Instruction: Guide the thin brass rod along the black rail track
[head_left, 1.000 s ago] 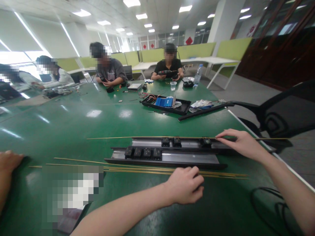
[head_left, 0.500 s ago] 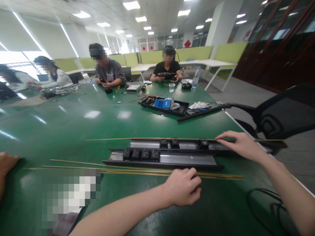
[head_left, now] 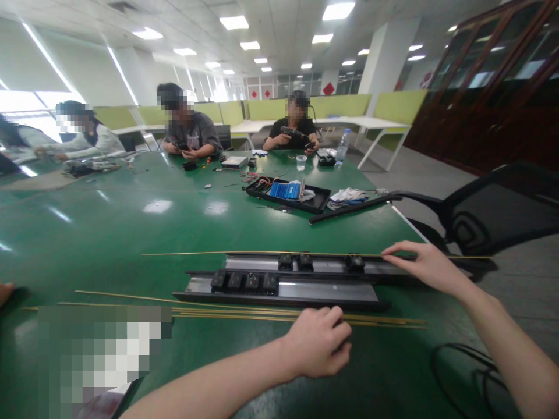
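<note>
My right hand point(head_left: 414, 265) pinches a long thin brass rod point(head_left: 183, 254) that lies along the back edge of the rear metal rail point(head_left: 327, 266). Three black blocks sit in that rail, one of them point(head_left: 354, 263) near my right fingertips. In front of it is a second rail point(head_left: 323, 291) holding several black blocks point(head_left: 252, 282) at its left part. My left hand point(head_left: 323, 340) rests with curled fingers over the right part of several loose brass rods point(head_left: 231, 313); what its fingers hold, if anything, is hidden.
Farther back on the green table point(head_left: 183, 233) are a black tray point(head_left: 321, 201) with a blue part, gloves point(head_left: 347, 198), a black bar point(head_left: 353, 210), a cup point(head_left: 301, 162) and a bottle point(head_left: 343, 146). Cables lie at lower right. Other people sit around; another person's hand point(head_left: 5, 293) shows at far left.
The view has shifted slightly, so the table items sit a little lower and further left. Both my hands keep nearly the same pose. The other person's hand at left has moved mostly out of view.
</note>
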The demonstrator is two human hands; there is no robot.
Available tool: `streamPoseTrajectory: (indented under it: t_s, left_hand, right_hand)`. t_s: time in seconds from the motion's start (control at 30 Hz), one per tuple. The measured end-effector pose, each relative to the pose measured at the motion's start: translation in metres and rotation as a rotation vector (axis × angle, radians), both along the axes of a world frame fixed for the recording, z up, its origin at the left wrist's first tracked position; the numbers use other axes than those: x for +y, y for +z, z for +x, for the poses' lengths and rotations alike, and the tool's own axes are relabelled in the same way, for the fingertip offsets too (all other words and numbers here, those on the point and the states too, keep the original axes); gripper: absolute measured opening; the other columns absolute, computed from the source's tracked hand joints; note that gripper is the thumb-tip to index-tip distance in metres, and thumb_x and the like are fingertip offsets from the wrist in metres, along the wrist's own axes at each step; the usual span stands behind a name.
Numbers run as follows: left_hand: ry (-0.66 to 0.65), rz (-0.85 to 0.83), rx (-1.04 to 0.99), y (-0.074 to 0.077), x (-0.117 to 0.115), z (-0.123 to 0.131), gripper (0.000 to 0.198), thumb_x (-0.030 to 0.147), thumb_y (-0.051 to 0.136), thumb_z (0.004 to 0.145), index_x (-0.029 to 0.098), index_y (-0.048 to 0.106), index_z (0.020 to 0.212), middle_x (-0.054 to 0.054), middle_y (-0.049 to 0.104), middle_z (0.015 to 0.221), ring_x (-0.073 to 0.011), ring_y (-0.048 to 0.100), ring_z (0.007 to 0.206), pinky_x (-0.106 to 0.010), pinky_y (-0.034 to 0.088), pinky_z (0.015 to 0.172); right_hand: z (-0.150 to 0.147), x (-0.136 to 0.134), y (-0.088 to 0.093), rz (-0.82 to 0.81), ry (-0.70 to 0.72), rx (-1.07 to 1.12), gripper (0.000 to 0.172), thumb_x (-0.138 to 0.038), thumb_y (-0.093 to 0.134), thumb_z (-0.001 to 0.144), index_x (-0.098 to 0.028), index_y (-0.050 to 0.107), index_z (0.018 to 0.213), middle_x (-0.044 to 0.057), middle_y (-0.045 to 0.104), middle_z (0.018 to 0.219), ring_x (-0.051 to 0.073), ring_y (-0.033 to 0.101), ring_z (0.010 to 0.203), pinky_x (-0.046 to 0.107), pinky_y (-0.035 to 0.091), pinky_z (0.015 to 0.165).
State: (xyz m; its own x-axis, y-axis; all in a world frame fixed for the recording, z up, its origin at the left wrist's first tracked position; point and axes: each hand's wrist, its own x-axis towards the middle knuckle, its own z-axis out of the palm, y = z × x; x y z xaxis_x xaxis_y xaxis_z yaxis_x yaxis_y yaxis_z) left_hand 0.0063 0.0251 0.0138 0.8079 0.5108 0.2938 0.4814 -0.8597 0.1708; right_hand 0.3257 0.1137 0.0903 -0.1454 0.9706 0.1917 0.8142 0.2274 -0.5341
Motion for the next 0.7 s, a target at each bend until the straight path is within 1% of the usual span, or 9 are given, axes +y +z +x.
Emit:
streamPoseTrajectory:
  t_s: [0.2, 0.4, 0.57, 0.7]
  left_hand:
    - [-0.001, 0.015, -0.008, 0.001, 0.000, 0.000, 0.017, 0.036, 0.052, 0.094, 0.020, 0.056, 0.092, -0.003, 0.056, 0.093, -0.0177, 0.058, 0.078, -0.029, 0.047, 0.060]
    - [0.002, 0.013, -0.010, 0.001, 0.000, 0.000, 0.017, 0.036, 0.052, 0.094, 0.020, 0.056, 0.092, -0.003, 0.056, 0.093, -0.0178, 0.059, 0.078, -0.030, 0.048, 0.059]
    - [0.009, -0.001, -0.027, -0.002, 0.000, 0.001, 0.016, 0.034, 0.051, 0.094, 0.019, 0.057, 0.094, -0.004, 0.056, 0.093, -0.0180, 0.059, 0.078, -0.029, 0.049, 0.061]
    - [0.015, -0.016, -0.046, -0.003, -0.001, 0.002, 0.016, 0.032, 0.051, 0.094, 0.018, 0.058, 0.095, -0.005, 0.057, 0.092, -0.0186, 0.060, 0.078, -0.030, 0.050, 0.062]
  right_hand:
    - [0.002, -0.002, 0.003, -0.016, -0.020, 0.003, 0.038, -0.057, 0.067, 0.079, -0.021, 0.078, 0.086, 0.009, 0.076, 0.098, 0.027, 0.068, 0.094, 0.035, 0.051, 0.080]
    - [0.005, -0.002, 0.003, -0.027, -0.026, -0.006, 0.037, -0.056, 0.067, 0.079, -0.022, 0.078, 0.087, 0.009, 0.076, 0.098, 0.027, 0.068, 0.093, 0.035, 0.052, 0.078]
    - [0.008, -0.001, 0.002, -0.044, -0.039, -0.001, 0.034, -0.053, 0.068, 0.079, -0.022, 0.078, 0.088, 0.009, 0.076, 0.101, 0.027, 0.068, 0.096, 0.036, 0.051, 0.085]
    - [0.014, 0.000, 0.000, -0.050, -0.029, -0.006, 0.036, -0.054, 0.067, 0.080, -0.021, 0.078, 0.090, 0.009, 0.076, 0.101, 0.028, 0.067, 0.098, 0.038, 0.050, 0.088]
